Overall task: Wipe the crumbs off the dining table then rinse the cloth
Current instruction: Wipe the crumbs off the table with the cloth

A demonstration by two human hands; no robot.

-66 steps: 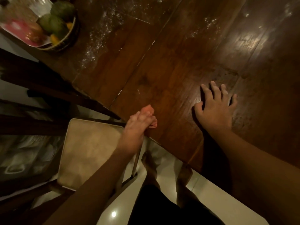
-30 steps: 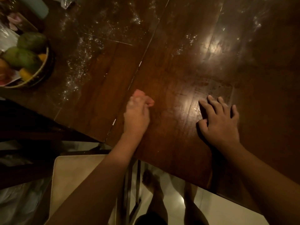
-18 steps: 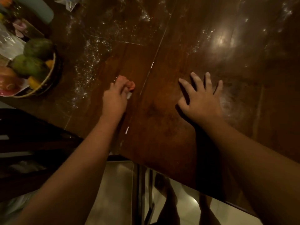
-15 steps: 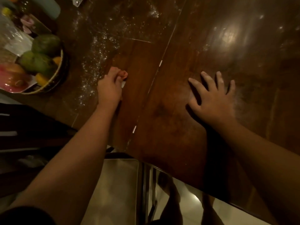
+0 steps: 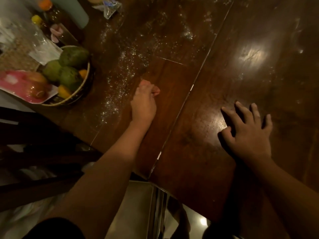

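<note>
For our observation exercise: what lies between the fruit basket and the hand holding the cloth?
Head view: a band of white crumbs on the table, between the fruit basket and the left hand gripping the pink cloth.

The worktop (image 5: 172, 107) is dark red-brown wood with a fine lengthwise grain, crossed by thin pale seams and a warm yellowish glare. The crumbs (image 5: 120, 80) are white specks. The cloth (image 5: 156, 91) is salmon pink. The basket (image 5: 81, 94) has a tan woven rim over a dark brown band. The mangoes (image 5: 72, 56) are dull green; a smaller fruit (image 5: 63, 91) is orange-yellow. The tray (image 5: 19, 83) is bright pink, edged white. One bottle cap (image 5: 45, 2) is orange, a second cap (image 5: 36, 18) yellow. The sleeve (image 5: 57, 228) is black, the seat (image 5: 134, 204) beige.
</note>
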